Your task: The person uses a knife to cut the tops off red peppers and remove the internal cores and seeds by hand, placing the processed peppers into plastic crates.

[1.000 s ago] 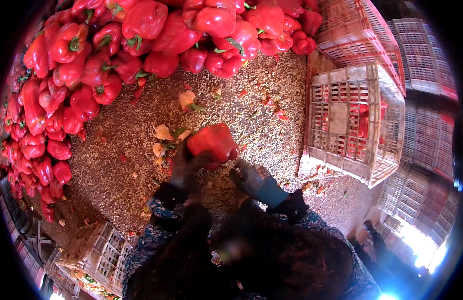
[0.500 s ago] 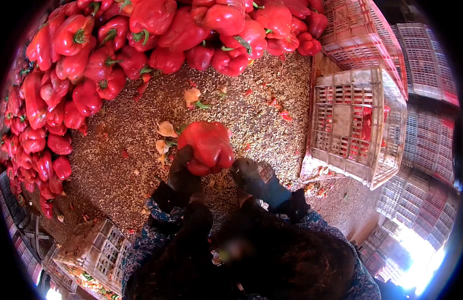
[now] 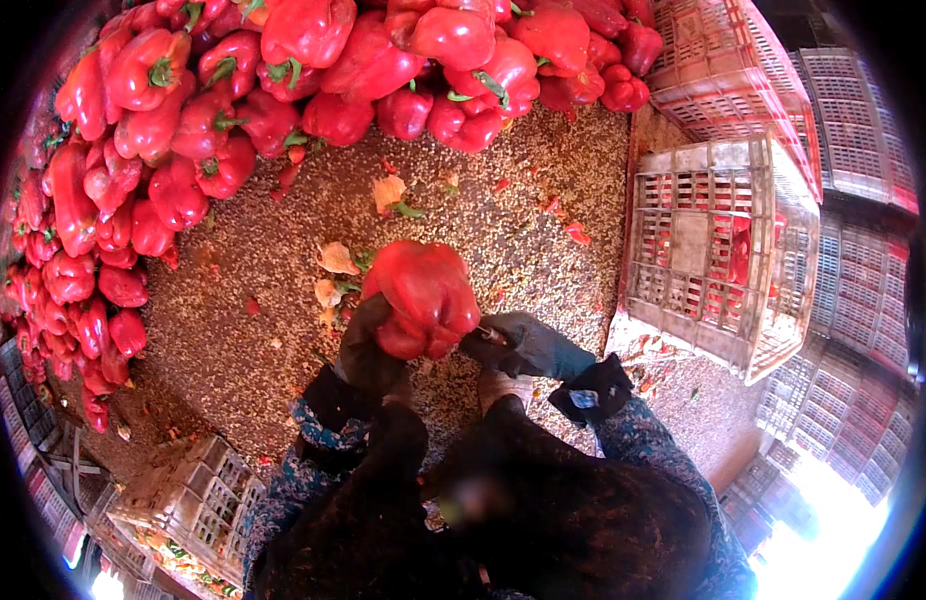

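A large red bell pepper (image 3: pixel 421 295) is held up in front of me, over the seed-strewn floor. My left hand (image 3: pixel 367 348), in a dark glove, is closed around its lower left side. At its lower right is my right hand (image 3: pixel 523 345), also gloved, with the fingers curled closed. A small thin piece shows at those fingers, too little of it to name. The fingertips are close against the pepper; whether they touch it I cannot tell. Pale cut cores with green stems (image 3: pixel 338 258) lie on the floor beyond my left hand.
A big heap of red peppers (image 3: pixel 208 125) spreads across the far side and left. On the right stands a pale plastic crate (image 3: pixel 691 240) with red pieces inside, beside a reddish crate (image 3: pixel 718 70). Another crate (image 3: pixel 198 500) sits at lower left. Stacked crates (image 3: pixel 858 270) line the far right.
My right hand has turned and its forearm has swung out to the right, fingers now curled at the pepper's lower right. The pepper has tilted slightly in my left hand.
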Tool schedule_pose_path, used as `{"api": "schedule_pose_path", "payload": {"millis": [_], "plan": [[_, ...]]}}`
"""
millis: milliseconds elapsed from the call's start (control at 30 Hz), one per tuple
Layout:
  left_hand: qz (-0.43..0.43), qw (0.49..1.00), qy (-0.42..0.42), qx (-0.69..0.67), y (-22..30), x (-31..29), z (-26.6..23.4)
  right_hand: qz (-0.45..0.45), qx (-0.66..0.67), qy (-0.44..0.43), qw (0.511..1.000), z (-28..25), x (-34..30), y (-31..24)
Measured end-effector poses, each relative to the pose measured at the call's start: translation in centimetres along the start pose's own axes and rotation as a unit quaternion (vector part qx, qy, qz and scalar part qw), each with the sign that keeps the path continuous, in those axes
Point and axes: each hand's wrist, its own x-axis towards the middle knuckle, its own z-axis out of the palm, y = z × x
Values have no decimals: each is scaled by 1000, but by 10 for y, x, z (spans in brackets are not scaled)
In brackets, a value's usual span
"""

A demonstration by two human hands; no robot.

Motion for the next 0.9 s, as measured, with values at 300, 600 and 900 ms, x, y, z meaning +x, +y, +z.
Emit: {"api": "schedule_pose_path", "payload": {"millis": [300, 600, 900], "plan": [[70, 988, 12, 138, 14, 6, 9, 74, -36, 230, 970, -2, -43, -57], [121, 900, 1, 418, -4, -1, -11, -90, -73, 265, 957, 14, -1, -51], [34, 929, -65, 363, -2, -12, -23, -39, 7, 206, 978, -14, -11, -51]]}}
